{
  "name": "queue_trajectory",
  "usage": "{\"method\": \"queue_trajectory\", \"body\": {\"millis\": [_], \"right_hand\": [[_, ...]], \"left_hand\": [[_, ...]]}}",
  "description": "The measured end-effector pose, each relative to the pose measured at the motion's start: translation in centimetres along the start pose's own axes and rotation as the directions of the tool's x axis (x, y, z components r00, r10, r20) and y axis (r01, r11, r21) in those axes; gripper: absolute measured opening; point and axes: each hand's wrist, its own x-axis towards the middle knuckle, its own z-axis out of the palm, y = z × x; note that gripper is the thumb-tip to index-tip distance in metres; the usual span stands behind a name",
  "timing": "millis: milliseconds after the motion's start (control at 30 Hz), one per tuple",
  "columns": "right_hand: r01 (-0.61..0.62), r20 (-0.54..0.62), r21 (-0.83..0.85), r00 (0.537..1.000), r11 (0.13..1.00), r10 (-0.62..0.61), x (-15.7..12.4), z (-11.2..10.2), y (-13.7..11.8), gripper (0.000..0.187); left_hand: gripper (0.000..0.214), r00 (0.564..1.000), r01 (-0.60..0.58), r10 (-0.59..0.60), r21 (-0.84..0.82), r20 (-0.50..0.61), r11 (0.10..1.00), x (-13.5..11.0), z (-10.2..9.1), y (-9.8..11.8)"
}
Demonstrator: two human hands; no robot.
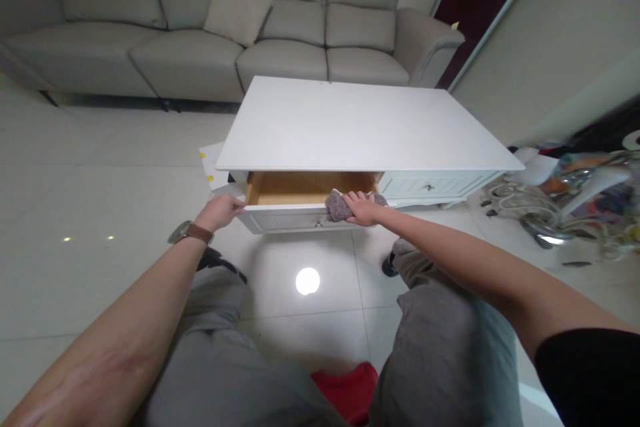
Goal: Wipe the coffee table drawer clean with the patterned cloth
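Two points of contact on the pulled-out drawer (305, 188), taking it from the left. The left hand (220, 211), wristwatch (193, 232) on the arm, curls its fingers over the left corner of the drawer front and steadies it. Out beyond that hand is wide bare floor (75, 213), with a few papers (213, 163) lying by the bench's (360, 123) left corner, so there is plenty of room on that side.

Moving in: the drawer stands well open under the overhanging top, its wooden bottom showing bare, and the small knob (318, 223) sits mid-front. The top's edge hangs low over the opening, so any reach to the back has to go in flat.

Now the cloth (337, 207): grey, bunched, lying on the drawer's front rim towards the right end. The right hand (363, 208) is closed down over it, fingers pressing it onto the rim. I judge the opening done and the wiping under way at the rim; whether the inside has been wiped I cannot tell.

Further right, a second drawer (433, 185) sits shut. Past the bench's right end, clutter (575, 200) crowds the floor, so space is tight there. The knees sit close below the drawer front.
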Motion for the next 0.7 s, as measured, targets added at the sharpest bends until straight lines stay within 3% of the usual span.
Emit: {"method": "queue_trajectory", "body": {"millis": [200,500,700], "right_hand": [[-0.006,0.044,0.037,0.999,0.999,0.004,0.7,-0.6,-0.1,0.076],[0.018,-0.077,-0.012,0.997,1.0,-0.019,-0.6,0.0,-0.5,0.069],[0.018,-0.091,-0.021,0.996,1.0,-0.02,-0.6,0.1,-0.7,0.07]], "left_hand": [[0.035,0.999,0.004,-0.002,-0.035,0.036,0.999,0.3,-0.8,0.3],[0.036,0.996,-0.012,0.016,-0.046,0.088,0.999,0.9,-0.9,-0.3],[0.036,0.998,0.002,-0.002,0.003,0.057,1.0,0.0,-1.0,0.2]]}}
